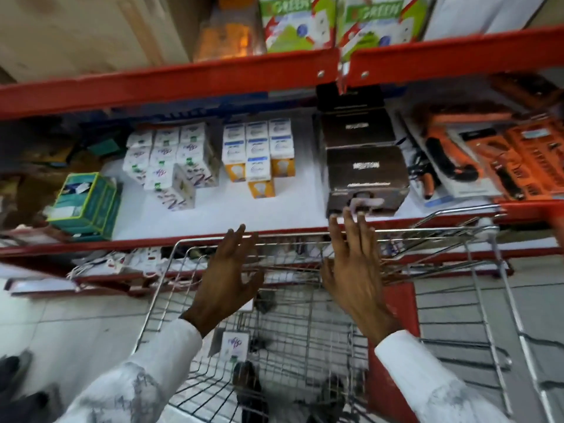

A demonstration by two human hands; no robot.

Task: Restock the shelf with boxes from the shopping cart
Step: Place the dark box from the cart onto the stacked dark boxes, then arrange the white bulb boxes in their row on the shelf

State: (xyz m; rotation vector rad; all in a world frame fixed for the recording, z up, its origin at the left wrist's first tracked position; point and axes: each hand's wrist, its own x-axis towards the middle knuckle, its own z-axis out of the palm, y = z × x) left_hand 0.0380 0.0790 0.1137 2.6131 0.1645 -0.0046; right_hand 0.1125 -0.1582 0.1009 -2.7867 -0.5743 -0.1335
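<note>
My left hand (225, 276) and my right hand (354, 270) hover open above the wire shopping cart (308, 325), palms facing each other, holding nothing. The right fingertips reach up to the front of a dark brown box (366, 175) standing at the edge of the white shelf (244, 215); whether they touch it is unclear. Two more dark boxes (357, 131) sit behind it. One small white box (235, 346) lies on the cart's floor. White bulb boxes (171, 160) and white-and-orange bulb boxes (259, 154) are stacked mid-shelf.
A green box (85, 206) sits at the shelf's left. Orange tool packs (494, 160) fill the right. A red beam (183, 83) carries an upper shelf with green-and-white boxes (290, 22). A lower shelf holds white goods (128, 261). A red panel (393, 331) is on the cart's right side.
</note>
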